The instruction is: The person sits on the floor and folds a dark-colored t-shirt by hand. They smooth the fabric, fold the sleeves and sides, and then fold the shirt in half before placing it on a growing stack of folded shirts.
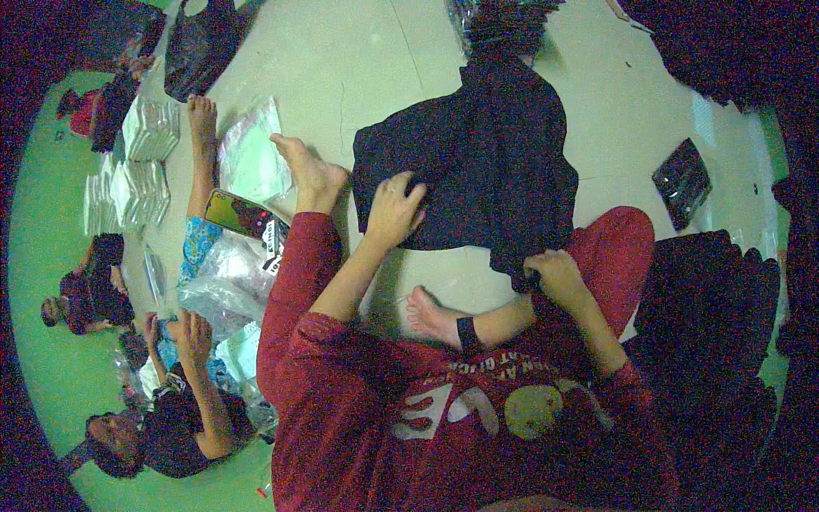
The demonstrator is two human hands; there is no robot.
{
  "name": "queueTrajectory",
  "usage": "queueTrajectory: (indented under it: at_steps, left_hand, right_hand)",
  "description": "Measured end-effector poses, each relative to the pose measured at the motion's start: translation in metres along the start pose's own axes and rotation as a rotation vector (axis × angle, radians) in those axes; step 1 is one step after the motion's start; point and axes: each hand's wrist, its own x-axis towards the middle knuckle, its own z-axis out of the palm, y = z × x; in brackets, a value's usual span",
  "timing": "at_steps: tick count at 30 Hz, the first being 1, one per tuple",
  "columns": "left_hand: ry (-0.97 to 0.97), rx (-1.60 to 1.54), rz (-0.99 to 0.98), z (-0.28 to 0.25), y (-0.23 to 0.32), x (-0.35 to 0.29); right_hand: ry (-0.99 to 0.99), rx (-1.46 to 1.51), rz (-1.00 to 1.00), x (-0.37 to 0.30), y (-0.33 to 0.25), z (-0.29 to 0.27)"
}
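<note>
A black garment (486, 154) lies spread on the pale floor in front of me; its exact kind is hard to tell in the dark cloth. My left hand (397, 209) rests on its left part, fingers bent and apart against the fabric. At the near right corner, by my shin, my right hand (554, 277) is closed on a narrow part of the same garment, fingertips pressed together.
Dark cloth is heaped at right (699, 307), near a dark plastic-wrapped packet (682, 183). Left are a phone (235, 213), clear plastic bags (226, 273), a flat clear packet (256, 154) and stacks of pale packets (141, 188). A co-worker (183, 418) sits beside me.
</note>
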Motion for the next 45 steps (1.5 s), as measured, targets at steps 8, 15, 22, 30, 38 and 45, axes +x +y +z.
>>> queueTrajectory:
  at_steps: [8,15,22,30,38,45]
  left_hand:
    - [0.191,-0.263,-0.380,0.013,0.009,0.020]
    - [-0.126,-0.526,-0.291,0.018,-0.024,0.045]
    - [0.333,-0.203,-0.809,-0.002,-0.092,0.069]
    - [0.143,0.226,-0.390,0.040,-0.030,0.060]
    - [0.151,-0.012,-0.112,0.014,-0.023,0.000]
    - [-0.257,0.047,-0.054,-0.033,-0.025,-0.073]
  right_hand:
    - [-0.043,-0.031,0.002,0.005,0.002,-0.002]
    - [0.031,-0.045,-0.012,0.006,0.002,0.005]
    - [0.071,-0.016,-0.002,0.008,-0.002,0.002]
    - [0.096,-0.021,0.025,0.004,0.001,0.006]
    - [0.012,-0.011,0.068,0.011,-0.001,0.008]
    - [0.012,0.003,0.039,0.008,-0.006,0.000]
